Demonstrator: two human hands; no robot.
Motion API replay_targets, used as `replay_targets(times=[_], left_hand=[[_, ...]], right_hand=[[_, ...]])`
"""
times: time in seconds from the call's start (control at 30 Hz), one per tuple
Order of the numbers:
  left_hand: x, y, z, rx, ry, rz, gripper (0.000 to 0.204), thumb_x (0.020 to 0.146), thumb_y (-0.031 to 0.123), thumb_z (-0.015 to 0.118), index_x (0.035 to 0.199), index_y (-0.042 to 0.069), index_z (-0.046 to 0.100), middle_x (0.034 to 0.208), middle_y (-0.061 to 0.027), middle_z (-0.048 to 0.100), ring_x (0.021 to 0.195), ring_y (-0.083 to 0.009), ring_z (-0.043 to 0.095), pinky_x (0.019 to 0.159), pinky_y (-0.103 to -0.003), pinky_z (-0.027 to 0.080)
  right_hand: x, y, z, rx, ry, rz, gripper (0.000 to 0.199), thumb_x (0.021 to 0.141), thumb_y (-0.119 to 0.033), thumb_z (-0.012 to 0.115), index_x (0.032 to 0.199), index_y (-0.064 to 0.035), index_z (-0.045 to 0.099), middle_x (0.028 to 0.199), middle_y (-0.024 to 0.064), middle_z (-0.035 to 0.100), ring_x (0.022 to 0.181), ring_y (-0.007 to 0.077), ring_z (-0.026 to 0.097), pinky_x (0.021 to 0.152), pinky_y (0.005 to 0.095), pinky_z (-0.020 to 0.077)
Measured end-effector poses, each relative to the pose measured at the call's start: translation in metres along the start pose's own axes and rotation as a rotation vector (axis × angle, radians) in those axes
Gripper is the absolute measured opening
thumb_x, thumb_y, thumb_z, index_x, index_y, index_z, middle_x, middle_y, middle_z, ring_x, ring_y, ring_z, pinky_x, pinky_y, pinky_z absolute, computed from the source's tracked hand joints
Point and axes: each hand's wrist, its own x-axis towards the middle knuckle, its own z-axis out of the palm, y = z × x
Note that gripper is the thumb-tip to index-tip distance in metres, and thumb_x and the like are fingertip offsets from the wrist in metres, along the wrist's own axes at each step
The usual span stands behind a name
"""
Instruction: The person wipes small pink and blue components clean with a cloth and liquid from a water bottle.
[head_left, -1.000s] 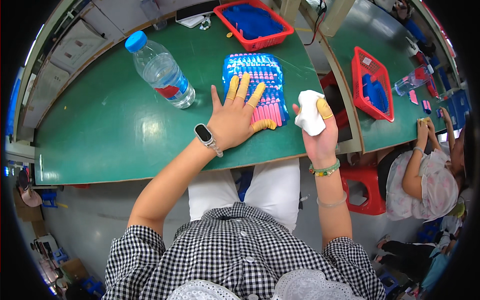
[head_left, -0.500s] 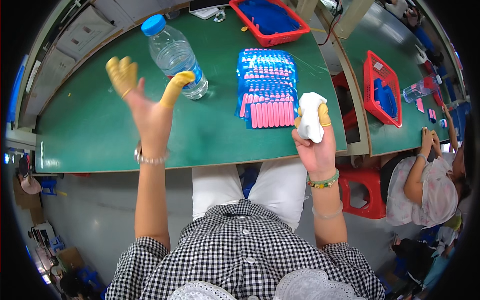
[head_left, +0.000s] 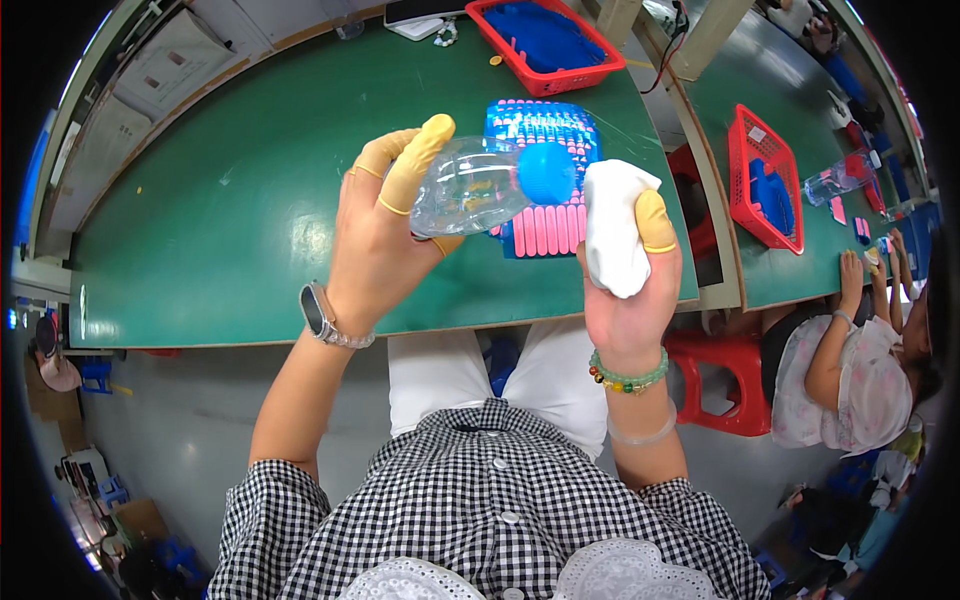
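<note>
My left hand (head_left: 385, 215), in yellow finger cots, is closed around a clear plastic bottle (head_left: 468, 188). The bottle is tilted on its side, its blue cap (head_left: 547, 174) pointing right toward my other hand. A folded white cloth (head_left: 615, 230) is gripped in my right hand (head_left: 635, 310), which also wears yellow finger cots. The cloth and the cap are close together; a narrow gap shows between them. Behind the bottle lies a stack of pink strips on blue backing (head_left: 545, 232), partly covered by the bottle and cap.
A red basket (head_left: 570, 80) with blue pieces stands at the far side of the green table (head_left: 230, 250). To the right, another table holds a red basket (head_left: 765, 225) and a bottle (head_left: 840, 177), with a person seated there. A red stool (head_left: 730, 385) is beside my right arm.
My left hand, open beside the standing bottle before, now grips it and has brought it right, tipped over toward the cloth. My right hand still holds the cloth.
</note>
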Motion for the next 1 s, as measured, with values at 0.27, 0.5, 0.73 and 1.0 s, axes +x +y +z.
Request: replay_targets(times=[0.27,0.5,0.73,1.0], left_hand=[[0.012,-0.006,-0.033,0.457,0.033,0.287,0.071,0.062,0.010,0.087,0.128,0.022,0.066,0.131,-0.0066,0.059,0.117,-0.0283,0.057,0.102,-0.051,0.042],[0.028,0.003,-0.046,0.749,0.022,0.430,0.052,0.077,0.011,0.072,0.122,0.039,0.071,0.131,-0.0014,0.061,0.120,-0.0218,0.058,0.111,-0.046,0.036],[0.032,0.012,-0.057,0.863,0.024,0.520,0.057,0.068,0.008,0.084,0.116,0.035,0.069,0.138,-0.0009,0.057,0.126,-0.0220,0.054,0.112,-0.046,0.034],[0.021,0.029,-0.060,0.832,0.000,0.489,0.055,0.069,0.009,0.084,0.116,0.036,0.070,0.138,-0.0014,0.058,0.127,-0.0230,0.054,0.113,-0.046,0.033]], right_hand=[[-0.017,0.018,-0.003,-0.164,-0.006,-0.206,0.034,0.105,-0.026,0.054,0.123,0.0015,0.063,0.102,0.0036,0.070,0.084,0.0089,0.067,0.071,0.0249,0.0532],[-0.012,0.028,-0.010,-0.143,0.018,-0.151,0.033,0.105,-0.024,0.054,0.124,0.0016,0.063,0.099,0.0025,0.070,0.083,0.0084,0.067,0.070,0.0231,0.0530],[-0.005,0.027,0.004,-0.073,-0.007,-0.039,0.035,0.106,-0.029,0.053,0.124,-0.0006,0.063,0.100,0.0025,0.070,0.084,0.0082,0.066,0.068,0.0233,0.0518],[0.015,0.026,0.023,0.009,0.184,0.040,0.031,0.105,-0.031,0.053,0.116,-0.0043,0.064,0.094,0.0000,0.068,0.077,0.0066,0.063,0.059,0.0229,0.0473]])
